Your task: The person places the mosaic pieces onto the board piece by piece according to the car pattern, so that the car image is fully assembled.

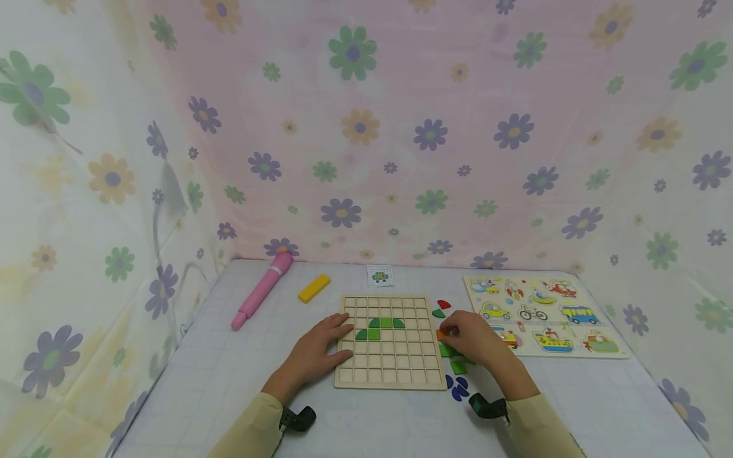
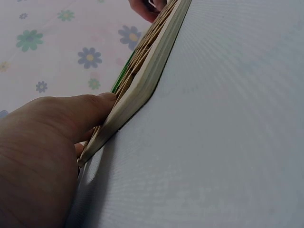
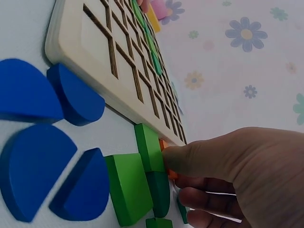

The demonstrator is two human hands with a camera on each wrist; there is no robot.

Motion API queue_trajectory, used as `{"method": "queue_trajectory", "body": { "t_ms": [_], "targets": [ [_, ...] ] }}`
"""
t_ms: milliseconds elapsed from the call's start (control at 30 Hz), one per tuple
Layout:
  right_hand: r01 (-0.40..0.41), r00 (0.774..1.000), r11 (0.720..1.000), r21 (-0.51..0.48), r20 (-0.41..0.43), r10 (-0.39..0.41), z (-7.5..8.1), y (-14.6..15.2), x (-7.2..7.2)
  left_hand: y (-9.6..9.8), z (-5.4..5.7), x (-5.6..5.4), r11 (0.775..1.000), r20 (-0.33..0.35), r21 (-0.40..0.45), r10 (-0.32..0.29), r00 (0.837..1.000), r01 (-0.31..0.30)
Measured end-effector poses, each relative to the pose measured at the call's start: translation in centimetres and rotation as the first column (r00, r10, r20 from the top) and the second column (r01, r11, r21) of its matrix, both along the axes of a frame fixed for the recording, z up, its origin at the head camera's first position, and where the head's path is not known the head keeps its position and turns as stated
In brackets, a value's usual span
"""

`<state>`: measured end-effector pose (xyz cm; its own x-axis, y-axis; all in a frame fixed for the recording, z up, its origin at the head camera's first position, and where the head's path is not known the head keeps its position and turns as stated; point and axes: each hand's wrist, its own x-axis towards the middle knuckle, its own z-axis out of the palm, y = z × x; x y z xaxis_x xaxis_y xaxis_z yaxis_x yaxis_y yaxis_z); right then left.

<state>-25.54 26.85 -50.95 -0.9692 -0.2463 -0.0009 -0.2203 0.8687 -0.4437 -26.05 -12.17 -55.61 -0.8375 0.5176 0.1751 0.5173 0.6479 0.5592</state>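
A wooden grid board lies on the table, with several green pieces set in its upper squares. My left hand rests at the board's left edge, fingers spread and thumb on the rim; the left wrist view shows the thumb on the edge. Just off the board's right side, my right hand pinches an orange piece between thumb and fingers. That orange piece is mostly covered by the thumb in the right wrist view. Loose green blocks lie beside and below that hand.
Several blue rounded pieces lie by the board's lower right corner, a red piece near its upper right. Behind are a pattern card and a yellow block. A pink stick lies left, a picture puzzle board right.
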Motion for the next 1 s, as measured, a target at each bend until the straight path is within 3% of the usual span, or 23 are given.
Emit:
{"method": "queue_trajectory", "body": {
  "t_ms": [467,1000],
  "targets": [
    [-0.013,1.0,0.999,0.031,-0.022,0.014,-0.35,0.09,-0.14,0.06,0.12,0.0,1.0,-0.002,-0.002,-0.003,1.0,0.003],
    [-0.062,0.991,0.998,0.006,-0.117,0.063,0.26,-0.21,0.16,-0.05,-0.27,-0.09,1.0,-0.007,-0.003,-0.001,1.0,0.001]
  ]
}}
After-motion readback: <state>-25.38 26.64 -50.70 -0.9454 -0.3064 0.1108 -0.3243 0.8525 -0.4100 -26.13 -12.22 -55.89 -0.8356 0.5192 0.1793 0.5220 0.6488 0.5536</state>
